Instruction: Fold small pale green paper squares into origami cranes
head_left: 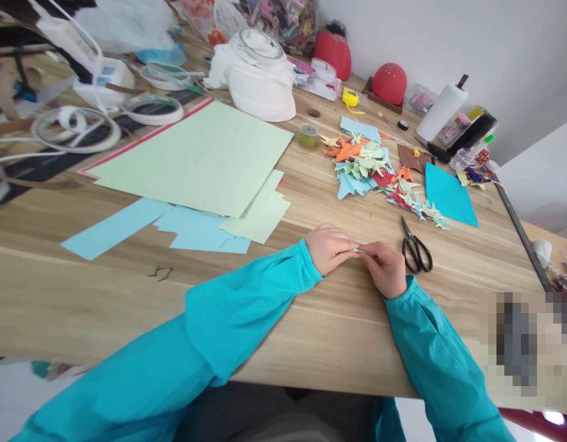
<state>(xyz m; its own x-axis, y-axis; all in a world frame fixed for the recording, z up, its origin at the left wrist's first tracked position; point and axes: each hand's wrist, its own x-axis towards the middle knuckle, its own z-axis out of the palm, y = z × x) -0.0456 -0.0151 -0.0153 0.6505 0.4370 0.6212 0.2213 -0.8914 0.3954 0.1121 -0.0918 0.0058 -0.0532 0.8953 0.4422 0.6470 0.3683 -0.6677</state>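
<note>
My left hand [328, 247] and my right hand [387, 267] meet on the wooden table [311, 325], fingers pinched together on a small pale green folded paper [355, 250] between them. Only a thin edge of the paper shows. Both arms wear teal sleeves. Black scissors [415, 248] lie just right of my right hand. A pile of folded paper cranes [375, 172] in several colours lies farther back.
A large light green sheet [195, 156] and light blue paper strips [172, 227] lie to the left. A teal sheet [449, 195], a green thread spool [308, 135], tape rolls [152, 109], a white container [260, 83] and a paper towel roll [442, 112] are also on the table.
</note>
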